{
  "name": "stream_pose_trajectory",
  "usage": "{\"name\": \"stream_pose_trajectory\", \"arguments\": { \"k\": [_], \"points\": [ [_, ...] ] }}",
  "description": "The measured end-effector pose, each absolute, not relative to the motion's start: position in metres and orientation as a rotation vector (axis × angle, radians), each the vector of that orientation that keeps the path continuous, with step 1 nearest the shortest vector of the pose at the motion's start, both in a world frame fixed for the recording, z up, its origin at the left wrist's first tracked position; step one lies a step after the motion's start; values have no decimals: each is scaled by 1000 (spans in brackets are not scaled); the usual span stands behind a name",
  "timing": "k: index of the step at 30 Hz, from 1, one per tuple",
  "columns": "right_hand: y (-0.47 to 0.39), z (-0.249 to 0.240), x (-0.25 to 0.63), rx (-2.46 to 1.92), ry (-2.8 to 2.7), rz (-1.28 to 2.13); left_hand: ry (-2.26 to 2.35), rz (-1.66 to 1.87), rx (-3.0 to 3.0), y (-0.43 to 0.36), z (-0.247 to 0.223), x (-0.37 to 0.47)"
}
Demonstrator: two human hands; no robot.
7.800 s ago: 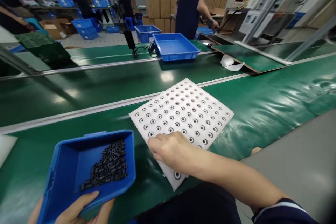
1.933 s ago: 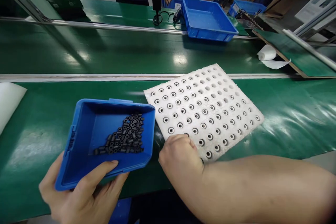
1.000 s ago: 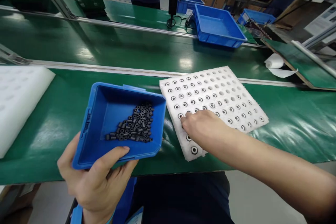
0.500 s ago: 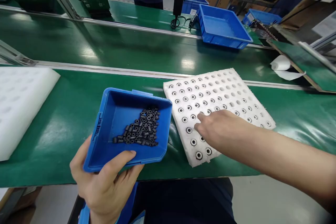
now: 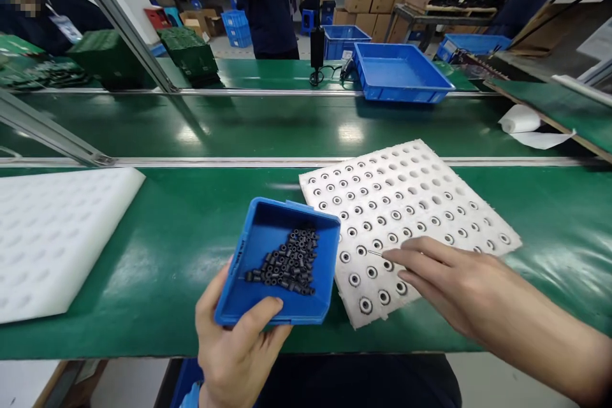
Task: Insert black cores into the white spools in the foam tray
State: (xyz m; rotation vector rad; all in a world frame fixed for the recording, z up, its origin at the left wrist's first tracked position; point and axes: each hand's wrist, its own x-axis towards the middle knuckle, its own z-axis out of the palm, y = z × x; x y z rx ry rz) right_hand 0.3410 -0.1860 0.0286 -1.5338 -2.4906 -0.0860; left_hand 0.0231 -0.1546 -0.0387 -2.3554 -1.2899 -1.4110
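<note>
My left hand (image 5: 241, 347) grips the near side of a blue bin (image 5: 287, 204), its thumb over the rim. Small black cylindrical sleeves (image 5: 291, 258) lie heaped in the bin. To the right, a white foam tray (image 5: 351, 315) lies on the green table; many of its holes hold round pieces with dark rings, while several towards the back right look unfilled. Over the tray's near part is my right hand (image 5: 444, 274), its fingers closed on a thin metallic tool (image 5: 376, 253) that points left.
Another white foam sheet (image 5: 57, 236) lies at the left. Beyond the metal rail (image 5: 229, 162) are a blue tray (image 5: 404, 73), a white roll (image 5: 521, 120) and stacked green boards (image 5: 189, 54). A person in dark clothes (image 5: 268, 6) stands behind the far table.
The view has tilted up. My left hand and the bin have shifted right, closer to the foam tray. The thin tool now shows at my right fingertips.
</note>
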Motion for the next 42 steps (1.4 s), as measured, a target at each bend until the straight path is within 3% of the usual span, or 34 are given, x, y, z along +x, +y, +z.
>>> {"name": "stream_pose_trajectory", "arguments": {
  "k": [3, 9, 20, 31, 42],
  "points": [
    [-209, 30, 336, -1427, -2279, 91, -1256, -1383, -2462, -159, -41, 36],
    [-230, 6, 317, -1452, -2161, 88, -1277, -1407, -2476, -173, -53, 52],
    [-222, 4, 329, -1523, -2217, -120, -1123, -1433, -2601, -174, -33, 72],
    [-228, 7, 330, -1545, -2330, -19, -1102, -1447, -2586, -176, -36, 74],
    [-221, -15, 321, -1593, -2160, -154, -999, -1299, -2662, -173, -34, 73]
  ]
}}
